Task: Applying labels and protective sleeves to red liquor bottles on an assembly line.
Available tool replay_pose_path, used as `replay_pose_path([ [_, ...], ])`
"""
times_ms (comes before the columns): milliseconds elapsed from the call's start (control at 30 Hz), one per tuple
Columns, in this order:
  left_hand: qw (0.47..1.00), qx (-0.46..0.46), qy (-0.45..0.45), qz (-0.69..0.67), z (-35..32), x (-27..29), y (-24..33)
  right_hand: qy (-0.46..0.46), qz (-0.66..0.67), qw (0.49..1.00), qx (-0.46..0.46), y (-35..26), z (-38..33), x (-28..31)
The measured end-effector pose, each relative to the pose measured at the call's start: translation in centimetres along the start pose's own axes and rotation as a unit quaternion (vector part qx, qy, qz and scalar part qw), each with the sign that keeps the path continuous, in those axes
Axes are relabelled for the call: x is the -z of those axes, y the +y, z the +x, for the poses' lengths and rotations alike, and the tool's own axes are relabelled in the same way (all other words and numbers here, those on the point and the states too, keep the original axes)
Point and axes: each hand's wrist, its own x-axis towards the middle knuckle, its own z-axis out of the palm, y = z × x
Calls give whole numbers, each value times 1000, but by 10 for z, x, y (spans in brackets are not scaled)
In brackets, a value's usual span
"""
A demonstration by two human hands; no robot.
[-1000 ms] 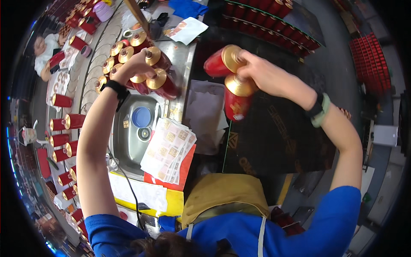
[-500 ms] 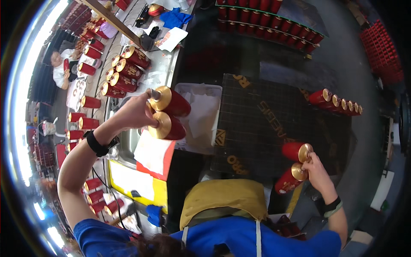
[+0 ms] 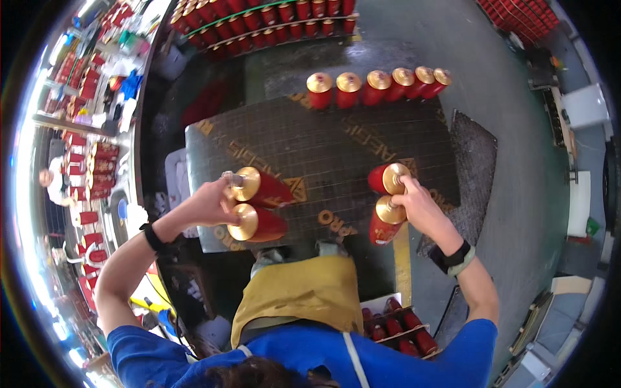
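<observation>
My left hand (image 3: 208,202) grips two red bottles with gold caps (image 3: 259,204), held side by side over the near left part of a dark printed mat (image 3: 323,139). My right hand (image 3: 417,205) holds two more red gold-capped bottles (image 3: 383,205) by their caps, low over the mat's near right edge. A row of several like bottles (image 3: 378,84) stands along the mat's far edge. Both wrists wear dark bands.
A worktable on the left (image 3: 90,168) carries many red bottles. More red bottles fill a rack at the top (image 3: 259,22) and a box by my right hip (image 3: 398,326). A grey floor mat (image 3: 475,161) lies to the right. A yellow apron (image 3: 301,291) covers my front.
I have turned right, from the table toward the floor mat. Both hands have carried their pairs of bottles over the mat, the left pair swinging across from the table side.
</observation>
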Motion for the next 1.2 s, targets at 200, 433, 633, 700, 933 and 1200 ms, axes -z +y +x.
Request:
replay_pose_path([
  [200, 984, -134, 29, 117, 192, -47, 165, -3, -54, 998, 12, 165, 16, 37],
  [433, 959, -157, 67, 228, 350, -74, 283, -86, -122, 989, 13, 254, 93, 48],
  [633, 965, -108, 54, 233, 437, -79, 310, -72, -147, 985, 62, 314, 132, 45],
  [700, 965, -105, 53, 235, 447, -79, 316, -67, -135, 987, 54, 328, 138, 46],
  [933, 970, -56, 34, 234, 464, -70, 320, -82, -143, 985, 59, 350, 155, 55],
  [1200, 963, -146, 94, 206, 437, -55, 309, -12, 12, 1000, 25, 377, 128, 101],
])
